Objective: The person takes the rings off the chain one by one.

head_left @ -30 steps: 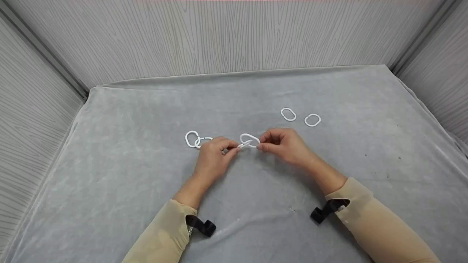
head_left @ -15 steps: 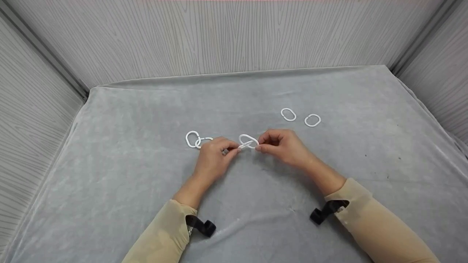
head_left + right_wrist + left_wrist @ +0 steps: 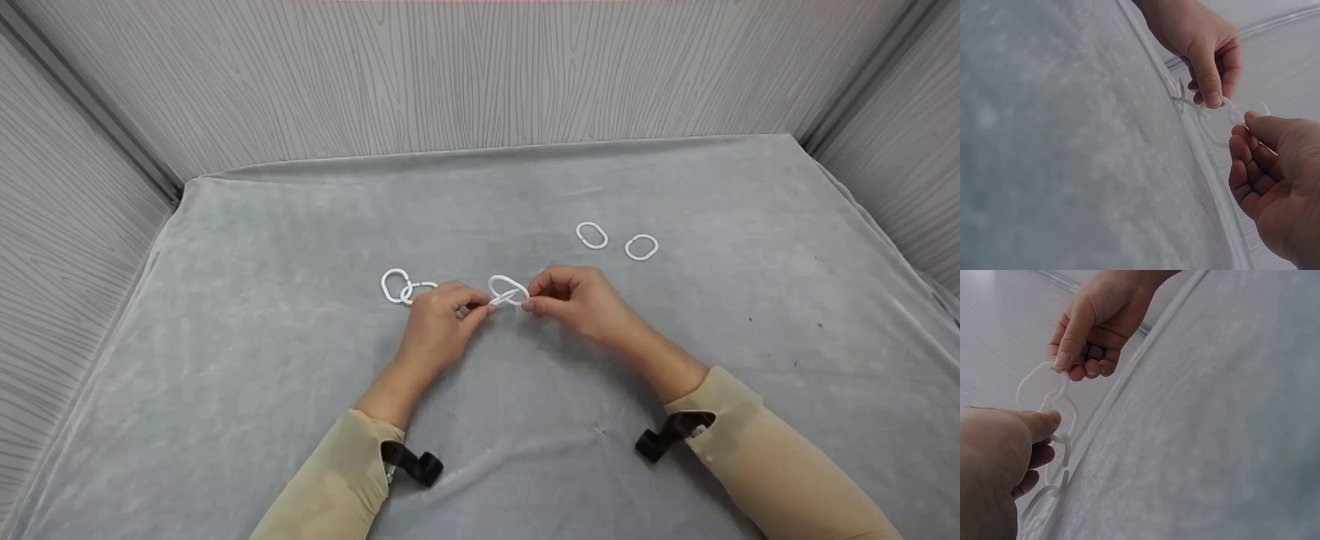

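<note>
Between thumb and finger my left hand (image 3: pixel 439 319) pinches a white oval plastic chain link (image 3: pixel 1076 415). Opposite it, my right hand (image 3: pixel 589 300) pinches the edge of another white link (image 3: pixel 510 278). These two links cross through each other in the gap between the hands. From the left hand's side a white link (image 3: pixel 424 284) with a small gap in its loop leads on to an end link (image 3: pixel 385 286) on the cloth. The left fingers hide part of the chain in the head view.
Two loose white links, a left one (image 3: pixel 580 233) and a right one (image 3: pixel 641 259), lie on the grey cloth (image 3: pixel 300 225) beyond the right hand. Wood-grain panels (image 3: pixel 480 75) stand around the back and sides. A black camera mount (image 3: pixel 429 469) sits on each wrist.
The right hand has shifted slightly left toward the left hand, bringing its link further over the left hand's link. The left hand and the loose links have stayed put.
</note>
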Tool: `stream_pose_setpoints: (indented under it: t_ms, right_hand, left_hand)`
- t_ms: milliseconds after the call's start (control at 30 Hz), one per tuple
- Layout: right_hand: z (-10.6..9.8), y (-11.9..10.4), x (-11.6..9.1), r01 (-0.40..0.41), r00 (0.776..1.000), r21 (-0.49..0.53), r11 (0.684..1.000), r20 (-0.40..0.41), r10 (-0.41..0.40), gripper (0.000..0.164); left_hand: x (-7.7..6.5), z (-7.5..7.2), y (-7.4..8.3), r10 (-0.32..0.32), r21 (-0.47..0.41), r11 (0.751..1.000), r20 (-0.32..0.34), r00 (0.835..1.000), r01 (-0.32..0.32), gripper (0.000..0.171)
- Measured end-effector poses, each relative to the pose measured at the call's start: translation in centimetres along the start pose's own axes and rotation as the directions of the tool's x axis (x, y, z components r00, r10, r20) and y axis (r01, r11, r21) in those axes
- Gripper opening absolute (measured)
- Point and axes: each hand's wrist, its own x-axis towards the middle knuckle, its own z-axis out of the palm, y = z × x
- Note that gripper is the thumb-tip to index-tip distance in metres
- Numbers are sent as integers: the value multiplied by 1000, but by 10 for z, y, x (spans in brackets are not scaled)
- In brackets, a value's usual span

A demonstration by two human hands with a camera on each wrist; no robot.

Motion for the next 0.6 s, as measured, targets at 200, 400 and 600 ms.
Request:
stream_pose_setpoints:
  t_ms: [200,400,600]
  right_hand:
    - [0,-2,-1,-4,1000,1,1000,14,4,11]
    - [1,-1,-1,-3,1000,8,1000,20,3,12]
    - [2,1,0,4,1000,20,1000,26,-4,13]
  left_hand:
    - [0,0,-1,-3,5,1000,7,1000,3,8]
    - [-1,0,-1,-6,14,1000,17,1000,6,7]
    - [0,0,-1,6,7,1000,14,1000,-6,6]
